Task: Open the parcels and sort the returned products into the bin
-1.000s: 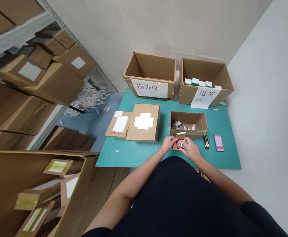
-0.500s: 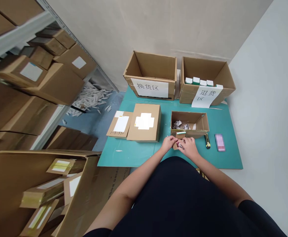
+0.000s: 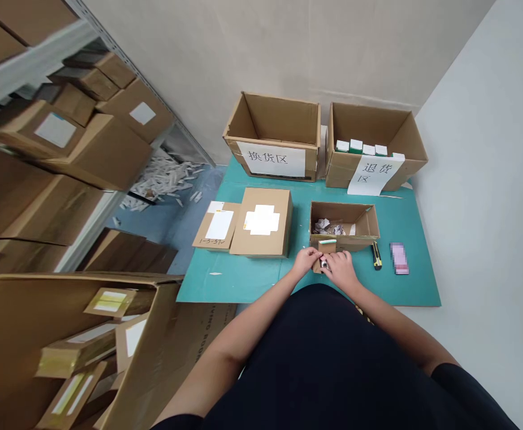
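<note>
A small brown cardboard box [image 3: 326, 246] lies open at the table's front edge, its flap raised towards the back. My left hand [image 3: 306, 261] pinches at the left side of this box, fingertips closed. From the right, my right hand [image 3: 340, 269] reaches over the box, fingers bent around a small silvery object [image 3: 324, 264] in its opening. The fingers cover most of that object, so its kind does not show. Right behind is an open carton [image 3: 348, 241] with crumpled paper and clear plastic inside.
A yellow-black utility knife [image 3: 376, 257] and a pinkish blurred item [image 3: 399, 258] lie to the right. Two closed boxes, one larger [image 3: 261, 239] and one flatter [image 3: 214, 236], sit left. Two labelled cartons [image 3: 272, 160] [image 3: 376, 173] stand behind; a big parcel carton [image 3: 167, 310] is at lower left.
My right hand has shifted slightly left and down, bringing the silvery object lower into the small box. My left hand stays almost in place.
</note>
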{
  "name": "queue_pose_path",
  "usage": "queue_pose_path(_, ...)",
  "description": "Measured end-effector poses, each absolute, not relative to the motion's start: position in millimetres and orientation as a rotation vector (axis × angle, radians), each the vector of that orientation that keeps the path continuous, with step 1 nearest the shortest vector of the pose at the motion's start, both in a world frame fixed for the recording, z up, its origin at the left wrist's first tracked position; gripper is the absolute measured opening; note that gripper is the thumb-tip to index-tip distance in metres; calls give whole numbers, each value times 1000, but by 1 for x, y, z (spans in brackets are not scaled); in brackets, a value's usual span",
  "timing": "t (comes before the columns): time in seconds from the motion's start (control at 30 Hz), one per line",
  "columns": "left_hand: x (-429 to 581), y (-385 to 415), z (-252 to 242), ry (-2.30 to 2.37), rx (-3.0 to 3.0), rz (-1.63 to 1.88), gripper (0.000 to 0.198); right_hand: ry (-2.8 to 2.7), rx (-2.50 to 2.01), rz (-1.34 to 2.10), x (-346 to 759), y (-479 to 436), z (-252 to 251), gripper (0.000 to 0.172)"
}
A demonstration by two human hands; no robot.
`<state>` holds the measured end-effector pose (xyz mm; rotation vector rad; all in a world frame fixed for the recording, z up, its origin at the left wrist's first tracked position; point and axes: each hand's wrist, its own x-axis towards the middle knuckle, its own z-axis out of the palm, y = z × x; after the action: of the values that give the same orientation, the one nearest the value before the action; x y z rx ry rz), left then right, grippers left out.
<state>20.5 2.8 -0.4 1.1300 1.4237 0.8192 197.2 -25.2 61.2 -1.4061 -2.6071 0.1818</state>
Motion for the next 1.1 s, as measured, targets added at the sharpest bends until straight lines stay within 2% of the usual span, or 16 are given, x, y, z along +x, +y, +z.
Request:
queue_pose_path(0.13,20,4,1,1426,1118,832,34,-2594,-1357,226,201,-26,56,24)
queue_pose_path(0.33,20,2,9,1373,1053,804,38,-2225,-1365,420,213,-34,48,29)
queue_pose_path(0.47,20,-2,20,1291,1000,752,42,-1906,-1366,615,217,-46,43,31)
queue_pose_path(0.77,15,-6,28,1305,979,651,43,-1405,-1370,1215,203,-43,25,21)
queue_pose_path(0.93,13,-10,23,1352,1287,625,48,-1090,-1302,1465,203,-32,23,34)
queue_pose_path(1.0,15,-12,21,1420,1389,596,47,-1041,-1293,1479,204,-32,25,38)
queue_pose_path(1.1,20,-15,17,1472,1482,560,46,-1016,-1317,1423,205,-33,28,37)
